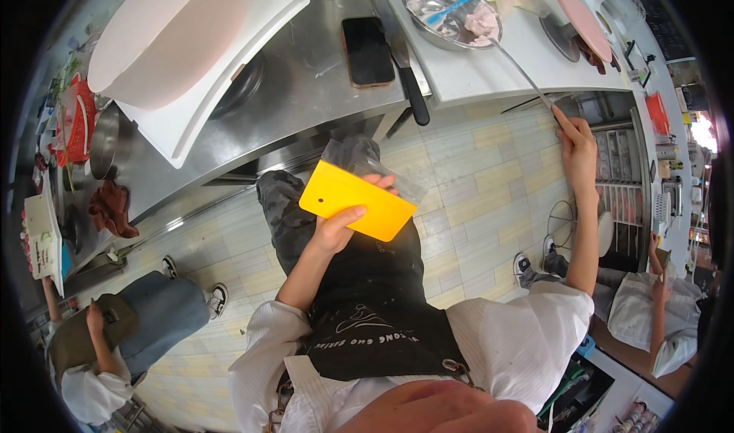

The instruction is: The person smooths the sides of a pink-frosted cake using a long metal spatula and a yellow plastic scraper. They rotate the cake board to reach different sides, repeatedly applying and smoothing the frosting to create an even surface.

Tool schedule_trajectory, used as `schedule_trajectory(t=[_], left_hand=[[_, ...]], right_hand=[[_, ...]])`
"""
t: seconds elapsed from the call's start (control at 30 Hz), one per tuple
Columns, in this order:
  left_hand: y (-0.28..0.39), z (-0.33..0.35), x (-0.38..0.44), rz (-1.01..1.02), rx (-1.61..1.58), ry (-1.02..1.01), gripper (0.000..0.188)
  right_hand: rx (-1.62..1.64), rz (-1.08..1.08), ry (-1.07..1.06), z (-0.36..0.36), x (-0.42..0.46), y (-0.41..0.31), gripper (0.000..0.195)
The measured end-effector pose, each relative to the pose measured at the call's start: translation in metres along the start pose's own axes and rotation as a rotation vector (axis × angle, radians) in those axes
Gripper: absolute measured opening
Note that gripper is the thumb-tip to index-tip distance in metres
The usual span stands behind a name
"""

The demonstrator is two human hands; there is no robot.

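Note:
My left hand (338, 224) holds a flat yellow scraper (356, 202) and a clear plastic bag or sheet (404, 182) behind it, above my lap. My right hand (578, 140) grips the handle end of a long thin metal spatula (524, 75). Its far end reaches the pink cream (483, 25) in a steel bowl (424, 29). A blue spatula (457, 4) also lies in that bowl. At the upper left, a large smooth pale pink cake (183, 49) sits on a white board (252, 29), apart from both hands.
A phone (369, 52) and a black-handled knife or spatula (414, 92) lie on the steel table (304, 83). A pink disc on a turntable (582, 23) stands right of the bowl. One co-worker (103, 341) is at lower left, another (648, 307) at right. A brown cloth (112, 209) hangs at the table's edge.

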State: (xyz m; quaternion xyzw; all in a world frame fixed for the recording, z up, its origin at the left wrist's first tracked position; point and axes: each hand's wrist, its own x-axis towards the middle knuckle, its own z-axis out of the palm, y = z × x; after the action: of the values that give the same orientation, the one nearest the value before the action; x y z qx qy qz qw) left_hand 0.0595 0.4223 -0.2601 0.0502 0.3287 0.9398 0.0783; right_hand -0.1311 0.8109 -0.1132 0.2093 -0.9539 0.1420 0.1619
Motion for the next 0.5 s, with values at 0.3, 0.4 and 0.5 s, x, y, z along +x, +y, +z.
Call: schedule_trajectory(t=[0.3, 0.4, 0.5], left_hand=[[-0.002, 0.006, -0.003, 0.000, 0.002, -0.008, 0.052], [0.002, 0.006, -0.010, 0.014, 0.017, 0.007, 0.052], [0.005, -0.001, -0.015, 0.049, 0.042, 0.041, 0.052]], right_hand=[[0.162, 0.246, -0.051, 0.005, 0.032, 0.009, 0.035], [0.099, 0.175, -0.045, 0.019, 0.039, 0.013, 0.034], [0.121, 0.069, -0.098, 0.020, 0.031, -0.001, 0.034]])
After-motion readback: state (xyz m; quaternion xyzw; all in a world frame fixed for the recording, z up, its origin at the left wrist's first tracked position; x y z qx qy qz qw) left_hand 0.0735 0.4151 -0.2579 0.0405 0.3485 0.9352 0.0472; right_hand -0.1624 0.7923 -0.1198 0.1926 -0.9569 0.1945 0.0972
